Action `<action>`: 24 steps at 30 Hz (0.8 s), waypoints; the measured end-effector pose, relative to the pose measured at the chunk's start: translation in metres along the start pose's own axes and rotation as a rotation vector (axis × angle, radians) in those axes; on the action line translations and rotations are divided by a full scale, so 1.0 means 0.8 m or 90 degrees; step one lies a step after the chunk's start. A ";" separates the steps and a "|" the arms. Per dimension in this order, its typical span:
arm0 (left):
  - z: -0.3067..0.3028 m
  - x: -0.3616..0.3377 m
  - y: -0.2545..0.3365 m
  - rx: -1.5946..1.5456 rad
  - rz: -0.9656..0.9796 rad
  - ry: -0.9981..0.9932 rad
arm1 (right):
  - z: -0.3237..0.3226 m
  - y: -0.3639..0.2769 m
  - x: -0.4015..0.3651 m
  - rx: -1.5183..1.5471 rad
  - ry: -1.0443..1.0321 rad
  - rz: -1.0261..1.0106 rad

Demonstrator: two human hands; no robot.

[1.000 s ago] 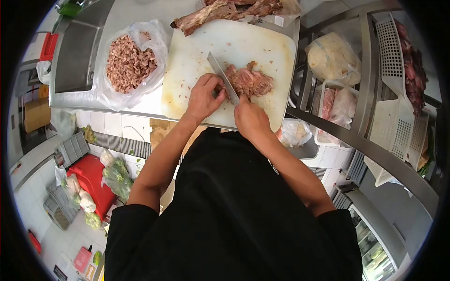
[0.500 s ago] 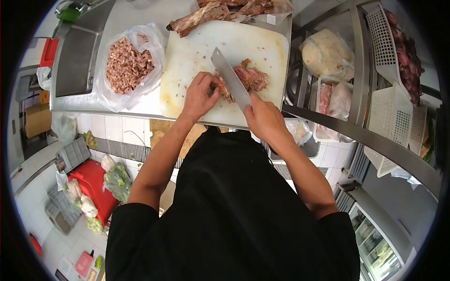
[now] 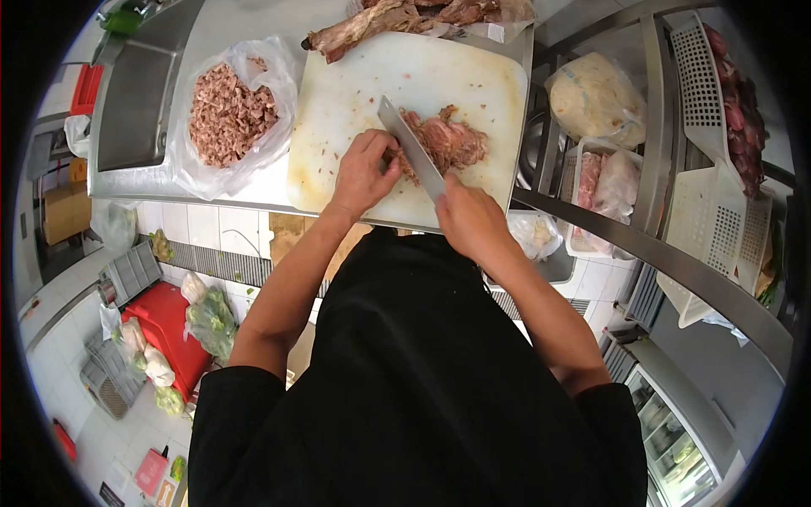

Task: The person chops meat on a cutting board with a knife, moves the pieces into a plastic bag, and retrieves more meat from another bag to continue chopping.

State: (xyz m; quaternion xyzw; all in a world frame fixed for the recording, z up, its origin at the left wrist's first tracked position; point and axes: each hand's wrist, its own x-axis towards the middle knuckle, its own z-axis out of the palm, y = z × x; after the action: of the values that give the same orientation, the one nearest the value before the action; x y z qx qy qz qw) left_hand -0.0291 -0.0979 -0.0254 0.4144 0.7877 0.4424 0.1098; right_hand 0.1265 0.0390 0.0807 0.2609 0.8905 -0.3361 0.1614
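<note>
A pile of cooked-looking brown-pink meat (image 3: 456, 142) lies on the white cutting board (image 3: 338, 89). My right hand (image 3: 473, 215) is wrapped round the handle of a cleaver (image 3: 414, 145), whose broad blade slants up and left across the meat's left side. On the other side of the blade, my left hand (image 3: 363, 176) is closed, its fingers curled against the meat's near-left edge. The fingertips are partly hidden. Small scraps of meat dot the board around both hands.
Left of the board sits an open plastic bag (image 3: 283, 127) of chopped meat (image 3: 228, 114), beside a steel sink (image 3: 135, 106). Larger meat pieces (image 3: 363, 29) lie behind the board. On the right are a bagged pale food (image 3: 596, 97), a tub of packed meat (image 3: 591, 182) and white baskets (image 3: 705, 203).
The cleaver and my right hand have shifted slightly left, and the blade now sits nearer my left fingers. My left hand stays at the meat's left edge. The view has shifted slightly.
</note>
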 end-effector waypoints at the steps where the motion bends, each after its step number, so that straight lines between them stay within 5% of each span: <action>1: 0.001 0.001 -0.001 0.010 0.001 0.003 | 0.004 -0.002 0.018 0.005 0.009 -0.013; 14: 0.002 0.002 -0.003 -0.004 -0.006 0.006 | 0.019 0.000 0.009 0.012 -0.022 0.020; 24: 0.001 0.002 0.000 0.066 0.037 0.019 | 0.036 -0.027 0.097 0.052 0.165 -0.097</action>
State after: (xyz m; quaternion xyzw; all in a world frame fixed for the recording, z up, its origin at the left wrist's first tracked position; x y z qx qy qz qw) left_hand -0.0295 -0.0961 -0.0259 0.4353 0.7988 0.4104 0.0635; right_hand 0.0544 0.0330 0.0353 0.2404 0.9066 -0.3467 0.0082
